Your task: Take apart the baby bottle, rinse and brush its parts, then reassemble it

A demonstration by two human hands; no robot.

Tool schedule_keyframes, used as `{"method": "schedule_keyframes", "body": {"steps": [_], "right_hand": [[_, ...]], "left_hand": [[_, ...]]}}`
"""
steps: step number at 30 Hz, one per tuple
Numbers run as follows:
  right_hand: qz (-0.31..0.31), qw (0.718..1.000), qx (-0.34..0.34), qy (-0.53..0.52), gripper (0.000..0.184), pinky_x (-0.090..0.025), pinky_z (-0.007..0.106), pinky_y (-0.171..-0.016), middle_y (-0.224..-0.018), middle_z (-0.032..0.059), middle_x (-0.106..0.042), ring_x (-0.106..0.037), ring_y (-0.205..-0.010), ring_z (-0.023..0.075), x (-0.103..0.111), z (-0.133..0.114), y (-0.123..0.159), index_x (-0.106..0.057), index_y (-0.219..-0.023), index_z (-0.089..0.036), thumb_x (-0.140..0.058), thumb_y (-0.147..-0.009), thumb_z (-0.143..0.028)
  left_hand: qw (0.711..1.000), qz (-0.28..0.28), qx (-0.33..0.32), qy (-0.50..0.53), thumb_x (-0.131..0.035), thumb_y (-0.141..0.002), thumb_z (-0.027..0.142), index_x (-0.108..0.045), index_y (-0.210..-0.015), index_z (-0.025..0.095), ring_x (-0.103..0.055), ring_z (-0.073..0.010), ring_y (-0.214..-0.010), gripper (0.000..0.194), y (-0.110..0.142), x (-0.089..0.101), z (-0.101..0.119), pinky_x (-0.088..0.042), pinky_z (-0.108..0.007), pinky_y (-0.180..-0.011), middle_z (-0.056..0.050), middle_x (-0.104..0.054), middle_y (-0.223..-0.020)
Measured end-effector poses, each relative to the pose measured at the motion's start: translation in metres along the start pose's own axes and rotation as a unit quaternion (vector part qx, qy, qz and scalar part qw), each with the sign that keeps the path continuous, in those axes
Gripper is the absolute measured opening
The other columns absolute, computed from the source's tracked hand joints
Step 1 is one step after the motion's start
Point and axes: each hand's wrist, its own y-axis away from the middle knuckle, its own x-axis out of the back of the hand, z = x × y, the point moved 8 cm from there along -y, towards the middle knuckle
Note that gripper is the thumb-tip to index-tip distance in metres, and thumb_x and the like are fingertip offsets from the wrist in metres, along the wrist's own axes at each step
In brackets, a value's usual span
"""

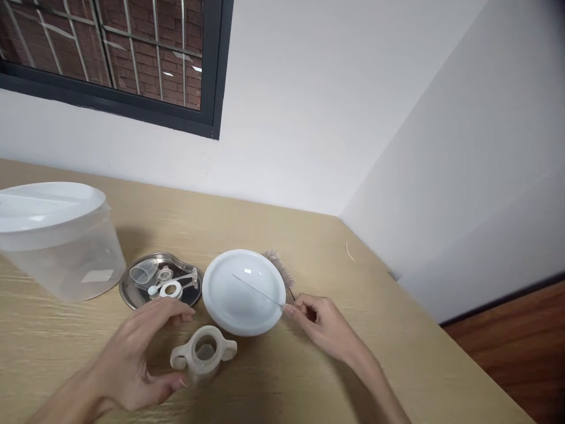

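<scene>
My right hand [324,330] pinches the near end of a thin, straight wire-like rod [258,290] between thumb and finger. The rod reaches left over a white bowl [244,321]; whether its far tip touches the bowl I cannot tell. At the left, my left hand [141,359] is open, its thumb and fingers spread beside a lidless two-handled baby bottle [205,368]. That bottle stands upright in front of the bowl, and I see no clear contact between it and the hand. A brush with greyish bristles [285,272] lies partly hidden behind the bowl, its dark stem passing close to my right fingers.
A kidney-shaped steel tray [126,290] holds several small parts, among them a clear cap [143,271] and a white ring [171,290]. Left of it stands a lidded translucent tub [66,259]. A pale string [349,252] lies near the table's [419,377] right edge. Walls rise behind.
</scene>
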Motion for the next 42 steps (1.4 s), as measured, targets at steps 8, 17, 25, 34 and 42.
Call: {"method": "schedule_keyframes", "body": {"steps": [8, 17, 25, 34, 42], "right_hand": [[0.065, 0.986, -0.080, 0.132, 0.046, -0.030, 0.028, -0.056, -0.062, -0.0019, -0.052, -0.044, -0.058, 0.0139, 0.034, 0.024, 0.005, -0.047, -0.068, -0.021, -0.044, -0.098, -0.057], [0.017, 0.966, -0.131, 0.221, 0.024, -0.030, 0.029, -0.061, -0.074, 0.0033, -0.068, -0.056, -0.065, 0.0180, 0.020, 0.042, 0.004, -0.057, -0.070, -0.022, -0.058, -0.088, -0.038], [0.074, 0.968, -0.145, 0.191, 0.033, -0.038, 0.030, -0.065, -0.079, 0.0055, -0.071, -0.063, -0.073, 0.0218, 0.040, 0.051, 0.006, -0.054, -0.080, -0.024, -0.040, -0.097, -0.047], [0.099, 0.978, -0.140, 0.122, 0.059, -0.052, 0.039, -0.077, -0.091, 0.0152, -0.077, -0.072, -0.086, 0.0291, 0.046, 0.075, -0.007, -0.065, -0.109, -0.015, -0.038, -0.087, -0.062], [0.202, 0.969, -0.094, 0.105, 0.057, -0.052, 0.044, -0.081, -0.098, 0.0159, -0.074, -0.069, -0.094, 0.0325, 0.064, 0.072, -0.003, -0.067, -0.102, -0.017, -0.041, -0.086, -0.065]], "left_hand": [[0.995, -0.037, 0.090, -0.025, -0.085, -0.054, 0.060, -0.052, -0.135, 0.031, -0.074, -0.0343, -0.102, 0.092, 0.012, -0.018, -0.012, -0.063, -0.038, -0.081, -0.009, -0.073, -0.125], [0.959, -0.150, 0.239, -0.010, -0.088, -0.053, 0.046, -0.061, -0.130, 0.036, -0.072, -0.0353, -0.109, 0.082, 0.034, -0.044, -0.033, -0.063, -0.042, -0.086, -0.004, -0.073, -0.127], [0.927, -0.214, 0.303, 0.048, -0.088, -0.057, 0.039, -0.064, -0.128, 0.039, -0.067, -0.0340, -0.117, 0.075, 0.024, -0.050, -0.021, -0.058, -0.043, -0.095, -0.002, -0.070, -0.131], [0.920, -0.211, 0.307, 0.118, -0.079, -0.068, 0.037, -0.071, -0.104, 0.030, -0.071, -0.0246, -0.092, 0.038, 0.010, -0.051, -0.003, -0.055, -0.031, -0.075, 0.000, -0.076, -0.104], [0.963, -0.116, 0.225, 0.090, -0.085, -0.059, 0.038, -0.071, -0.094, 0.028, -0.071, -0.0220, -0.072, 0.039, 0.002, -0.032, 0.007, -0.055, -0.032, -0.064, 0.003, -0.076, -0.083]]}}
